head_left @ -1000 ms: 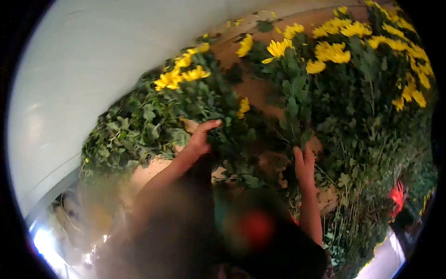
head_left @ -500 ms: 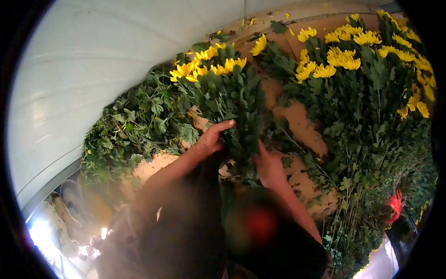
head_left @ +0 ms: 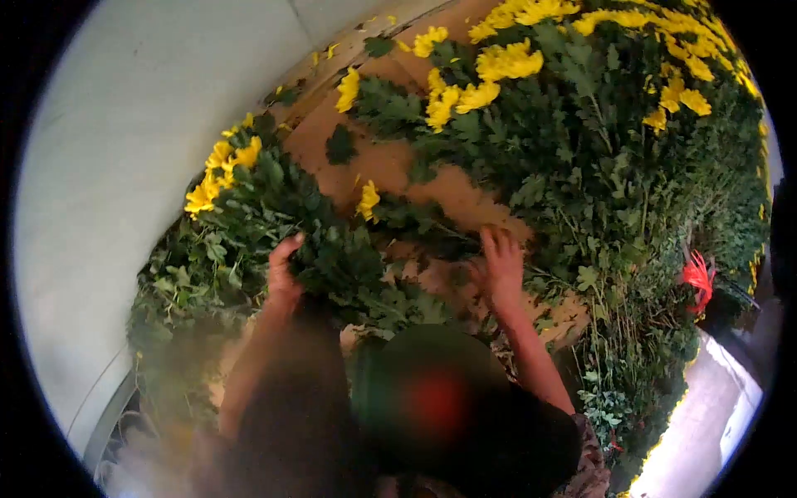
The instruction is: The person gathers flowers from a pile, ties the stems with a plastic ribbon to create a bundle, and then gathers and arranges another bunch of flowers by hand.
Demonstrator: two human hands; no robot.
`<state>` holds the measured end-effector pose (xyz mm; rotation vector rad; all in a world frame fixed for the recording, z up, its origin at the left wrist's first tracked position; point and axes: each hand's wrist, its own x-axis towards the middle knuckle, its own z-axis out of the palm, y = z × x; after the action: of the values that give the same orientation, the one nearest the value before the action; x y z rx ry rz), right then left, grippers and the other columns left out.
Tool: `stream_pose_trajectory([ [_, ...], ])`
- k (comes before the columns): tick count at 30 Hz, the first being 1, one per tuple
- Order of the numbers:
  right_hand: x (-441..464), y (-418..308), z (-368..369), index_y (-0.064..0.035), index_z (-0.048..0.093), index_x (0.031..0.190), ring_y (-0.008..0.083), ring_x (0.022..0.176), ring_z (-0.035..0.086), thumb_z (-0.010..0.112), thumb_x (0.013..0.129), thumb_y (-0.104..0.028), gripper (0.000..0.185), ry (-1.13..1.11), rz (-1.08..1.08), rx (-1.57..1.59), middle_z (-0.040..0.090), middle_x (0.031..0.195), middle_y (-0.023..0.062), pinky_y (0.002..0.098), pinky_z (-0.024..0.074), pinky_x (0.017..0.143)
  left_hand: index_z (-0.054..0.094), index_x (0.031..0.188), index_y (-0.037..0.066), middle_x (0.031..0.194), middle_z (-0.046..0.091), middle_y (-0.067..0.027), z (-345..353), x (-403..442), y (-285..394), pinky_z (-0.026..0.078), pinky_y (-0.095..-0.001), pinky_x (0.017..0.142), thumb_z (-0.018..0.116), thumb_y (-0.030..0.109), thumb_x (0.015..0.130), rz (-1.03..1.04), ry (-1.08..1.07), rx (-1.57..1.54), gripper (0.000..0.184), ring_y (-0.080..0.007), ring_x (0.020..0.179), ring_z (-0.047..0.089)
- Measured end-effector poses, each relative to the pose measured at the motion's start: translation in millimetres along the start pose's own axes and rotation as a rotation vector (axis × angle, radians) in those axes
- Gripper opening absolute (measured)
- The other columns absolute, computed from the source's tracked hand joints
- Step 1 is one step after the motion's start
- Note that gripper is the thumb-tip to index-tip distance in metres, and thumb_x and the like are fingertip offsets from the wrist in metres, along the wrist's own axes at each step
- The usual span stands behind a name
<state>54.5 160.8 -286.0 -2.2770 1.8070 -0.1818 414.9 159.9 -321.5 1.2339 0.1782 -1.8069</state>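
Observation:
My left hand (head_left: pixel 285 274) is closed around a bunch of yellow chrysanthemums (head_left: pixel 320 241), thumb up along its left side. The bunch tilts to the left, its yellow heads at the upper left and its leafy stems crossing in front of me. My right hand (head_left: pixel 502 266) is over the stem of a single chrysanthemum (head_left: pixel 415 220) lying on the brown surface. Its fingers are bent and the thumb stands apart from them; I see no firm grip on the stem. The lower stems of the held bunch are partly hidden by a dark, blurred shape.
A large heap of yellow chrysanthemums (head_left: pixel 598 149) covers the right side. Stripped leaves (head_left: pixel 187 282) pile up at the left beside a pale sheet wall (head_left: pixel 116 149). Loose leaves and petals lie on the brown surface (head_left: pixel 448 187). A red tie (head_left: pixel 699 280) hangs at the far right.
My left hand has swung the bunch to the left, uncovering the single chrysanthemum. My right hand has left the bunch and moved to that stem. The view has turned to the right.

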Motion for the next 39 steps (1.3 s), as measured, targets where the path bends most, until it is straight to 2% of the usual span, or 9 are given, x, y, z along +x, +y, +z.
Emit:
stream_pose_trajectory([
  [2,-27.2,63.4,38.0,-0.0082,0.047,0.131,0.0342,0.089,0.06,0.068,0.08,-0.019,0.056,0.015,0.019,-0.268,0.06,0.104,0.0181,0.0406,0.05,0.074,0.063,0.103,0.004,0.1,0.066,-0.0091,-2.4,1.6,0.2,0.049,-0.0392,0.084,0.063,0.025,0.079,0.09,-0.031,0.075,0.032,-0.0245,0.093,0.061],
  [4,-54.3,104.4,71.3,-0.0064,0.048,0.128,0.0383,0.083,0.06,0.065,0.082,-0.019,0.051,-0.416,0.297,-0.107,0.062,0.095,0.0191,0.0432,0.0499,0.069,0.063,0.103,0.004,0.098,0.065,-0.0091,-5.4,3.1,-8.0,0.05,-0.0391,0.083,0.063,0.028,0.079,0.125,0.02,0.132,0.034,-0.0246,0.091,0.061],
  [8,-18.3,41.4,29.2,-0.0054,0.048,0.126,0.0406,0.08,0.059,0.06,0.086,-0.022,0.045,-0.198,0.095,0.136,0.062,0.086,0.0195,0.0456,0.0491,0.064,0.062,0.103,0.003,0.096,0.065,-0.0091,22.0,-7.0,-10.1,0.049,-0.0378,0.081,0.063,0.031,0.078,0.043,0.03,0.07,0.038,-0.0243,0.087,0.061],
  [10,23.3,-8.7,-19.9,-0.0047,0.05,0.124,0.0409,0.082,0.06,0.059,0.088,-0.021,0.04,-0.46,0.437,0.366,0.062,0.085,0.0208,0.046,0.049,0.067,0.062,0.102,0.003,0.096,0.065,-0.0086,57.6,-26.8,-7.0,0.049,-0.0374,0.081,0.063,0.031,0.078,0.051,0.021,0.063,0.037,-0.024,0.087,0.061],
  [15,26.0,3.8,-35.3,-0.0027,0.051,0.123,0.0378,0.099,0.058,0.062,0.087,-0.017,0.04,-0.241,0.295,0.336,0.061,0.103,0.022,0.0435,0.0473,0.083,0.062,0.103,0.003,0.098,0.064,-0.0071,37.0,-5.5,-2.2,0.049,-0.0361,0.082,0.06,0.031,0.081,0.038,0.036,0.086,0.036,-0.0227,0.089,0.061],
  [20,65.9,104.6,-88.7,-0.005,0.049,0.127,0.0387,0.111,0.049,0.067,0.082,-0.013,0.05,0.49,0.043,-0.189,0.053,0.122,0.0176,0.0467,0.038,0.096,0.061,0.107,0.005,0.101,0.063,-0.0064,33.8,9.2,-11.4,0.049,-0.0367,0.083,0.058,0.033,0.082,0.038,-0.012,0.143,0.037,-0.0221,0.091,0.06],
  [26,106.2,183.7,-86.0,-0.0066,0.051,0.123,0.0339,0.102,0.053,0.063,0.086,-0.016,0.04,0.219,0.087,-0.472,0.055,0.114,0.0118,0.0418,0.0463,0.081,0.062,0.104,0.008,0.099,0.064,-0.0093,15.1,23.0,-15.7,0.05,-0.0439,0.08,0.071,0.023,0.069,-0.076,0.056,-0.037,0.038,-0.028,0.089,0.06],
  [33,86.1,29.4,-115.8,-0.0103,0.054,0.121,0.035,0.088,0.062,0.058,0.088,-0.009,0.034,0.232,0.051,0.062,0.06,0.109,0.0156,0.04,0.0514,0.071,0.062,0.104,0.007,0.098,0.065,-0.0093,10.6,16.2,-16.1,0.05,-0.0443,0.081,0.071,0.024,0.069,-0.077,0.03,-0.045,0.04,-0.0285,0.09,0.06],
  [39,14.7,39.0,13.5,-0.0064,0.047,0.132,0.0337,0.085,0.062,0.051,0.093,-0.007,0.039,0.064,0.192,0.28,0.062,0.101,0.0208,0.0362,0.0487,0.074,0.062,0.104,0.007,0.096,0.064,-0.0086,11.6,16.1,-17.7,0.049,-0.0421,0.08,0.071,0.021,0.068,-0.048,0.137,-0.018,0.04,-0.027,0.088,0.06],
])
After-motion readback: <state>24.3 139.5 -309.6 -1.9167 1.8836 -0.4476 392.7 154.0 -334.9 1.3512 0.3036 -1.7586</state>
